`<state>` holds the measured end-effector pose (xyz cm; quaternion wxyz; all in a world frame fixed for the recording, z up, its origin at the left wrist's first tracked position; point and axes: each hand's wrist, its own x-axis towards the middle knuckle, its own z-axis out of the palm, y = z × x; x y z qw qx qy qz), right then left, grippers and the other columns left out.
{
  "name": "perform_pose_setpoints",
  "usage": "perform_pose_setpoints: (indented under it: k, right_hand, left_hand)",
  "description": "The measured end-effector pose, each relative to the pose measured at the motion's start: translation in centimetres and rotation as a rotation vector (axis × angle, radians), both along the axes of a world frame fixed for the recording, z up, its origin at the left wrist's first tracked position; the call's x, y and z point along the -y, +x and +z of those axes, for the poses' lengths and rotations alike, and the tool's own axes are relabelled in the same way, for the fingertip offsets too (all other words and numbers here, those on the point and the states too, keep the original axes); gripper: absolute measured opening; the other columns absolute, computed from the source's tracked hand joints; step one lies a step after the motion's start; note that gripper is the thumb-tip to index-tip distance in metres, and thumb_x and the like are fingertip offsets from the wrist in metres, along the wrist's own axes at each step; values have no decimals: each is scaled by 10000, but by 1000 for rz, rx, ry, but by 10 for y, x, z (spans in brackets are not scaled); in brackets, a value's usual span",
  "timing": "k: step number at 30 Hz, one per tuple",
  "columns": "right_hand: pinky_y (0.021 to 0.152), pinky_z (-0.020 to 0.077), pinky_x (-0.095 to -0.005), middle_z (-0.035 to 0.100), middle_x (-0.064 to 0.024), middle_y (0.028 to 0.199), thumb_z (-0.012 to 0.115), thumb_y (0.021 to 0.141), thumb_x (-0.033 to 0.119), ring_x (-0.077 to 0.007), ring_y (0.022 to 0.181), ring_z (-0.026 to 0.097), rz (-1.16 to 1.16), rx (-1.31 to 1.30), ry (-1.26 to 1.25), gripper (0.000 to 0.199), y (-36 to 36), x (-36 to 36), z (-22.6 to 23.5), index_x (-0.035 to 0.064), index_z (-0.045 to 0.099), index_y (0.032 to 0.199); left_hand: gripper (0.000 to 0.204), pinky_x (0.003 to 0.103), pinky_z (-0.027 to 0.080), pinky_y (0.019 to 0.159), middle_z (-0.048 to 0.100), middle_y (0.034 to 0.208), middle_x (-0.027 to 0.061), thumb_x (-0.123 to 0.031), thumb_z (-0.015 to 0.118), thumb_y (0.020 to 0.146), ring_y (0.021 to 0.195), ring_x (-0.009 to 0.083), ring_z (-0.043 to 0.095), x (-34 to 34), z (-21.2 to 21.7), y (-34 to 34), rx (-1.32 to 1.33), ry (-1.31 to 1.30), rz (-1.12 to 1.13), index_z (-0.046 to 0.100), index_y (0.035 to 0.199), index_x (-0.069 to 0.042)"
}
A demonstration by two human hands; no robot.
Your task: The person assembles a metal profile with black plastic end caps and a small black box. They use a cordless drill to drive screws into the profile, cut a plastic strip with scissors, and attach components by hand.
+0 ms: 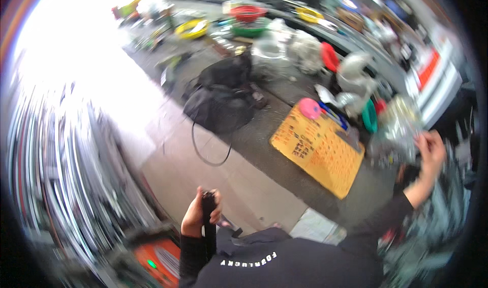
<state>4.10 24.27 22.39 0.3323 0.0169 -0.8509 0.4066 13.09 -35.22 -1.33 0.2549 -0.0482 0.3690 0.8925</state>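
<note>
My left hand (199, 214), low in the middle, is closed around a long black strap-like thing (208, 222) that hangs down along my sleeve; its exact kind is unclear. Out to the right, my right hand (429, 150) has its fingers bent together at the edge of a clear plastic bag (394, 135) on the workbench. Small items inside that bag are too blurred to name. Beside it lies a yellow board (317, 153) with dark handwriting, and a round pink thing (309, 108) rests on its far corner.
A black bag (221, 97) with a dangling loop sits at the edge of the dark workbench (264, 130). Red (247, 13) and yellow bowls (192, 29) stand farther back. Long metal profiles (76, 186) line the left, near an orange machine (157, 262).
</note>
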Motion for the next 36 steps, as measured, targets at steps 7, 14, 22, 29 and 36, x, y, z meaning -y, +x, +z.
perform_pose_setpoints:
  k: [7, 14, 22, 29, 36]
  right_hand:
    - [697, 574, -317, 717, -97, 888, 755, 807, 45, -182, 775, 702, 688, 378, -1007, 133, -18, 319, -140, 23, 644, 878]
    - [717, 559, -290, 727, -103, 847, 735, 841, 67, -140, 775, 696, 536, 650, -826, 137, 55, 331, -185, -31, 681, 918]
    - [706, 585, -264, 723, -93, 860, 735, 901, 57, -144, 772, 702, 526, 434, -1209, 147, 120, 201, -200, -55, 713, 994]
    - [624, 534, -237, 701, -46, 798, 756, 901, 126, -88, 691, 646, 425, 316, -1141, 167, 136, 67, -225, -30, 729, 958]
    - [649, 495, -246, 654, -24, 840, 732, 909, 115, -93, 742, 601, 639, 187, -1353, 86, 135, 30, -255, 31, 717, 904]
  left_hand:
    - [617, 259, 373, 366, 504, 565, 42, -708, 493, 936, 387, 138, 411, 62, -7, -63, -90, 604, -248, 474, 863, -96]
    - [477, 238, 400, 441, 469, 634, -10, -551, 665, 924, 475, 114, 458, -32, -15, -99, -134, 427, -658, 449, 918, -126]
    - [814, 269, 359, 396, 392, 537, 8, -885, 481, 753, 392, 136, 390, -185, 56, -107, -346, -203, -694, 429, 872, -81]
    - [460, 248, 429, 515, 567, 723, 46, -385, 334, 1102, 561, 112, 514, -324, 75, -74, -605, -855, -639, 561, 1023, 8]
    - [527, 247, 418, 531, 580, 726, 25, -478, 397, 1078, 575, 107, 518, -388, 45, -56, -489, -738, -919, 588, 1082, 13]
